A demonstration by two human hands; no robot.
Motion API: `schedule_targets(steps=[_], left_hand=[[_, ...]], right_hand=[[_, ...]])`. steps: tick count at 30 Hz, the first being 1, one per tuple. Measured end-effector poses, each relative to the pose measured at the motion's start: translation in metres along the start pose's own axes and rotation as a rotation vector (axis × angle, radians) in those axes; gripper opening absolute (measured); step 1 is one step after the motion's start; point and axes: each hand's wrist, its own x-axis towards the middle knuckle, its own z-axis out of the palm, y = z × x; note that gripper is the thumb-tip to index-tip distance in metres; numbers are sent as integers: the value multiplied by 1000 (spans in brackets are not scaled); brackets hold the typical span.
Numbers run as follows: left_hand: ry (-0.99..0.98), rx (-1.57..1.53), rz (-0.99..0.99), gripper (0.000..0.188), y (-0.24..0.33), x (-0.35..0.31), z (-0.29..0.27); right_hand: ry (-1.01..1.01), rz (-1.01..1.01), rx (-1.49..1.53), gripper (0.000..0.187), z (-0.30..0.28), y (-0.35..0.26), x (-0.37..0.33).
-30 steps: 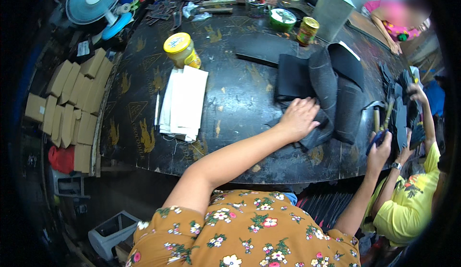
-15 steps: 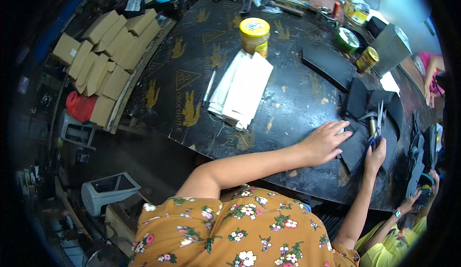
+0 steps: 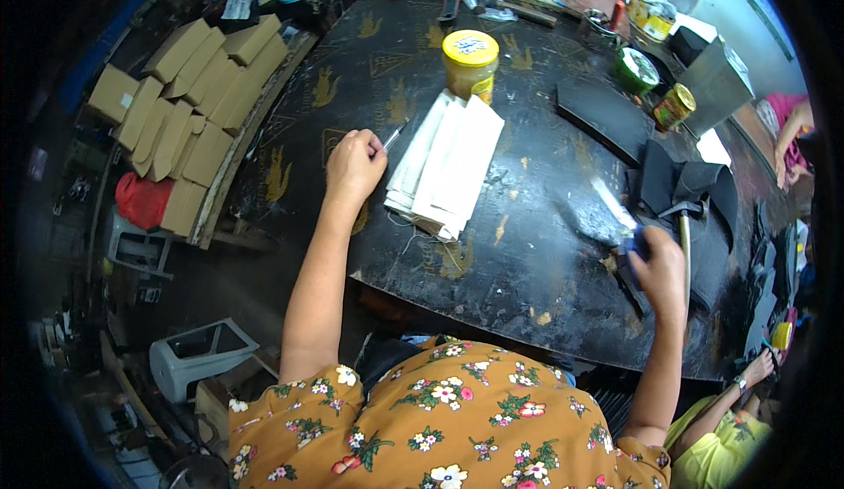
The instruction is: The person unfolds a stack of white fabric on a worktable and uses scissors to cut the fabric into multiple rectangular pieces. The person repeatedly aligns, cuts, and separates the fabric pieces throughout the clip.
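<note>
Head view: one black table (image 3: 479, 295) carries the work, and two hands of the wearer are above it. One pen (image 3: 394, 138), one pair of scissors (image 3: 620, 212), one hammer (image 3: 687, 243) and one pile of white cloth (image 3: 453, 168) are present; the cloth layers cannot be counted. One jar (image 3: 470, 67) with a yellow lid stands at the far end of the pile. The left hand (image 3: 356, 168) is closed, with the pen pinched at the fingers, just left of the pile. The right hand (image 3: 661, 269) is curled around the blue handles of the scissors, near the right side of the table; motion blur hides whether the blades are parted. Pen orientation: long axis oblique, exposed end directed away from the wearer and to the right. Scissors orientation: long axis oblique, blades directed away and to the left. The hammer lies on dark fabric (image 3: 710, 265) beside the right hand, handle toward the wearer.
</note>
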Motion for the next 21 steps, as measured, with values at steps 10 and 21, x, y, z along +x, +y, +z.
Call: schedule_targets(steps=[10,21], left_hand=[[224,-379,171,10,68,-27,-47],[-157,-527,477,11,249,-15,137]], right_hand=[[-81,202,-130,30,-5,14,-12],[46,234,-188,34,3,57,-17]])
